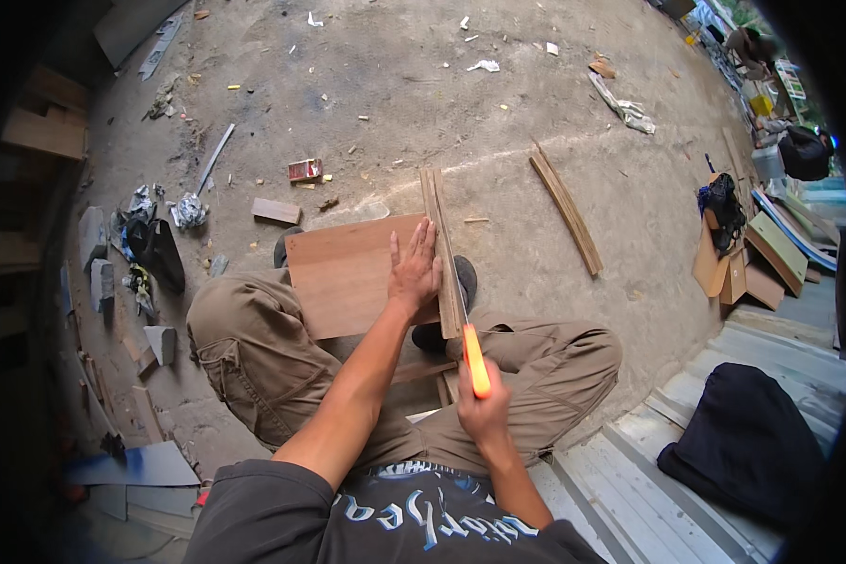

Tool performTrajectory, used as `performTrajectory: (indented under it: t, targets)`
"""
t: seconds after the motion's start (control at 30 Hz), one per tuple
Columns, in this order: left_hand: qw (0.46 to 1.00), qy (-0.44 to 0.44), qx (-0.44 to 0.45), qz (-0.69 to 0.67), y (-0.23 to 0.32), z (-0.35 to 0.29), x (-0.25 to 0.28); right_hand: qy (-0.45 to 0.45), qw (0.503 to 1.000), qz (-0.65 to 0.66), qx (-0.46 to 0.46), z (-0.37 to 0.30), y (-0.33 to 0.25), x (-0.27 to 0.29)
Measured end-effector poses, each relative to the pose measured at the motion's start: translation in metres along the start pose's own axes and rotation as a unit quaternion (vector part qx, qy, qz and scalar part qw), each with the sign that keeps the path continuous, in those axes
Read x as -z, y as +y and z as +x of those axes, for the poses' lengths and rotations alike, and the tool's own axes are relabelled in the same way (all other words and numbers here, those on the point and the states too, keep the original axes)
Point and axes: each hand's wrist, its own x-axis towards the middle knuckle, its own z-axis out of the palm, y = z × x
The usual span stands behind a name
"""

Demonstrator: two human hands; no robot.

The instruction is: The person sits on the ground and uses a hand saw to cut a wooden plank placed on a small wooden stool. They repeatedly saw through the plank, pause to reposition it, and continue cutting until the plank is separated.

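My left hand (415, 273) lies flat with fingers stretched out on a square, reddish-brown thin wooden board (343, 273), its fingertips reaching the wooden strips (432, 193) along the right edge. In my right hand (486, 414) is the orange handle of a long, thin-bladed cutting tool (477, 362); saw or knife, I cannot tell. Its narrow blade points away from me along the right side of the strips, seen almost edge-on. The board sits over my bent legs, and more wood (418, 369) shows beneath it between them.
A long wooden strip (569, 216) lies on the concrete floor at the right, and a small wood block (276, 211) and red box (305, 170) at the left. Grey stone pieces (101, 282) line the far left. A dark cloth bundle (747, 442) rests on ridged metal sheeting (620, 470).
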Motion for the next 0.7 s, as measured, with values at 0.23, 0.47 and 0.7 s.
performTrajectory:
  t: [0.23,0.47,0.7]
  targets:
    - [0.999,-0.021,-0.025,0.015,0.003,0.006,0.001,-0.003,1.0,-0.003,0.014,0.095,0.035,-0.044]
    - [1.0,-0.027,0.008,-0.007,-0.001,0.003,-0.002,-0.015,1.0,-0.004,0.021,0.02,0.015,-0.008]
    - [1.0,-0.011,-0.015,-0.002,0.002,0.005,0.002,0.008,1.0,0.027,0.01,0.078,0.035,-0.038]
